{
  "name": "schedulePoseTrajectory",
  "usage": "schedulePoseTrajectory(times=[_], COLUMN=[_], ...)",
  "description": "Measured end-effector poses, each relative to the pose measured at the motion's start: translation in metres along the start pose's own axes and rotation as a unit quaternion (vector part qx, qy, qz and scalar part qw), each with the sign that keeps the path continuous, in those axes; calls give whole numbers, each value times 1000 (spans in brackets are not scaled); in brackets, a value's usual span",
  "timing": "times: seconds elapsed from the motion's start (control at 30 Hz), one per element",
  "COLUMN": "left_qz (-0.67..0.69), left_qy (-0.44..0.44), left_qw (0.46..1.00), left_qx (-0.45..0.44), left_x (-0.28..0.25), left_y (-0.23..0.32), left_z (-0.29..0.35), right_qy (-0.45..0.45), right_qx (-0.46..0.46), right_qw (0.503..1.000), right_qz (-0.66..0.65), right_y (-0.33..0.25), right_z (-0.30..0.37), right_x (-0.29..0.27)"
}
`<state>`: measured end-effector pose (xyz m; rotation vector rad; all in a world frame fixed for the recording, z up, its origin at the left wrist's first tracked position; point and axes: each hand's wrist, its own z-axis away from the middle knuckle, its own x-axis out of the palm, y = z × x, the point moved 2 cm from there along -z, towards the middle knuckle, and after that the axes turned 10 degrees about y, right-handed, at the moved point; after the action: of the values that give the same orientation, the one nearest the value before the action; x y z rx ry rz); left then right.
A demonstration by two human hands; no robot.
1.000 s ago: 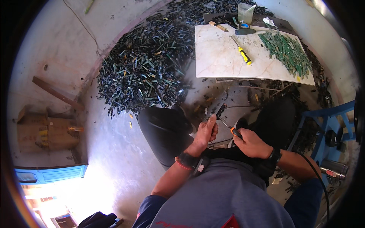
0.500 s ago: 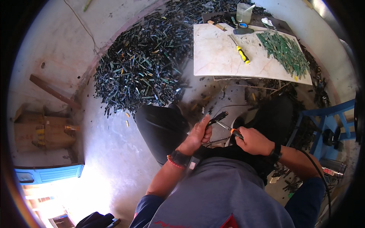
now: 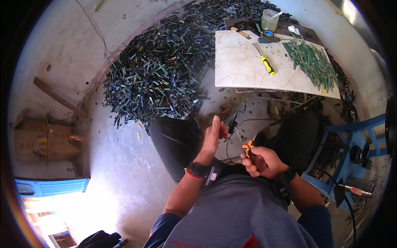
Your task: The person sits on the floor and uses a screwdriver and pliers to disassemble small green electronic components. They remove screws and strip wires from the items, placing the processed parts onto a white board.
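My left hand point(image 3: 212, 136) is raised in front of my lap, thumb extended and fingers loosely bent, with nothing seen in its grasp. Just beyond its fingertips shows a slim black strip point(image 3: 232, 123), seemingly apart from the hand; whether it lies on the floor or is in the air I cannot tell. My right hand point(image 3: 265, 160) is closed round the orange-and-black handles of pliers point(image 3: 248, 147). Their thin metal jaws point forward and left, near the strip. Part of the handles is hidden by my palm.
A large heap of dark strips point(image 3: 153, 74) covers the floor ahead left. On a pale board point(image 3: 240, 74) lie a yellow-black screwdriver point(image 3: 268, 66) and a pile of green strips point(image 3: 312, 62). A blue chair point(image 3: 343, 140) and a metal flask point(image 3: 359, 187) stand at right.
The black strip has left my left hand, whose fingers have loosened. My right hand has turned over and moved slightly down and left, and the pliers now show their orange handles spread.
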<state>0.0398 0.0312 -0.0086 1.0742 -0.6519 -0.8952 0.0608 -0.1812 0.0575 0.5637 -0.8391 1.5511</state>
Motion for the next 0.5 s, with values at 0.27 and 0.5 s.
schedulePoseTrajectory(times=[0.27, 0.5], left_qz=[-63, 91], left_qy=[28, 23], left_qw=[997, 983], left_qx=[46, -156], left_x=[15, 36], left_y=[2, 5], left_z=[1, 21], right_qy=[-46, 79], right_qx=[25, -63], right_qw=[998, 992], right_qz=[-28, 72], right_y=[15, 18], right_z=[4, 4], right_x=[8, 12])
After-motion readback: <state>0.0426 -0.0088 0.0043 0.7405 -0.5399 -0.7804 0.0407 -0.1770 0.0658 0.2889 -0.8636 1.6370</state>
